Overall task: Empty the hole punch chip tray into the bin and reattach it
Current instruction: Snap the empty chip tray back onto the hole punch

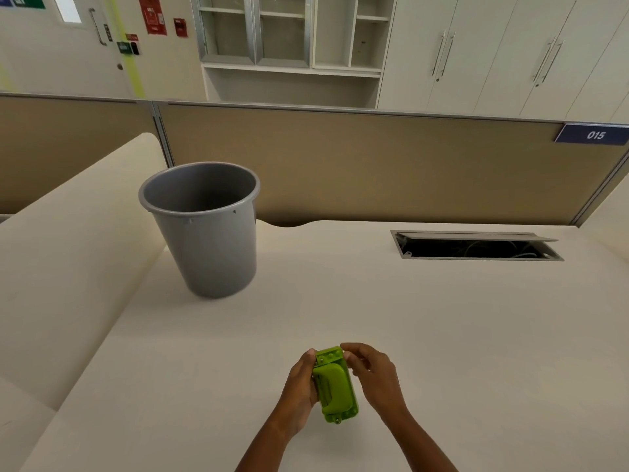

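A bright green hole punch (335, 384) is held low in the middle of the view, just above the cream desk (442, 335), lever side up. My left hand (299, 391) wraps around its left side. My right hand (372, 374) pinches its far right corner with the fingertips. Its underside and chip tray are hidden from me. A grey plastic bin (207, 229) stands upright on the desk, far to the left of the hands, its mouth facing up and its inside mostly in shadow.
An open cable hatch (476, 247) is sunk into the desk at the back right. A tan partition (374, 165) runs along the desk's far edge. A second cream surface (68, 267) slopes along the left.
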The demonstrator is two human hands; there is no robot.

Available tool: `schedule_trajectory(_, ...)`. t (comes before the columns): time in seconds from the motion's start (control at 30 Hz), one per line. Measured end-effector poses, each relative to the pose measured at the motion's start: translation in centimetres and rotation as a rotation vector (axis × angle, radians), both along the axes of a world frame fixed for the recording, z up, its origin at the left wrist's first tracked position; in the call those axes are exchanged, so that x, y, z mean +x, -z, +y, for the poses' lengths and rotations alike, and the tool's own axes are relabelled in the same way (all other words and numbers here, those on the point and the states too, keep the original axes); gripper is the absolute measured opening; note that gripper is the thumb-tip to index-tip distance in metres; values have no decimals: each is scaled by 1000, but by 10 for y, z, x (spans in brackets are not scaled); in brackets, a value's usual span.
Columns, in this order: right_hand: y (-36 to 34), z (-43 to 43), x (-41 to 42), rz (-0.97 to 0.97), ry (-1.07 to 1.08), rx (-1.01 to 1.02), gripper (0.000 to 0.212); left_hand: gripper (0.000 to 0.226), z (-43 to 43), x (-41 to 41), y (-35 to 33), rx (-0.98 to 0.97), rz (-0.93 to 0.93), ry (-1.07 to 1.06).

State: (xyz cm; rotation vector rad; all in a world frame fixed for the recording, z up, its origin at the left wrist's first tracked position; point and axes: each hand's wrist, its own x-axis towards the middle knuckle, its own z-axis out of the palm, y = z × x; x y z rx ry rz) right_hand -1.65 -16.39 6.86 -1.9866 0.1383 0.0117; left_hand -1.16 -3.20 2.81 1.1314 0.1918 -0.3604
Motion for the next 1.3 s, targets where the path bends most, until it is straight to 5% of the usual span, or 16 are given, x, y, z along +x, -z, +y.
schedule_trajectory(0.47,3,-6,22,141,-10,74,13,32,-4,3,-10,236,-18,42)
schedule_trajectory(0.67,5,-5,24,144,34,166,15,33,-6,7,-11,219,54,-44)
schedule_trajectory(0.93,21,-13,4,440,-90,353,19,30,9,25,-17,26,221,-340)
schedule_trajectory(1.3,22,-4,-1,359,33,279,16,31,3,21,-19,34,192,-344)
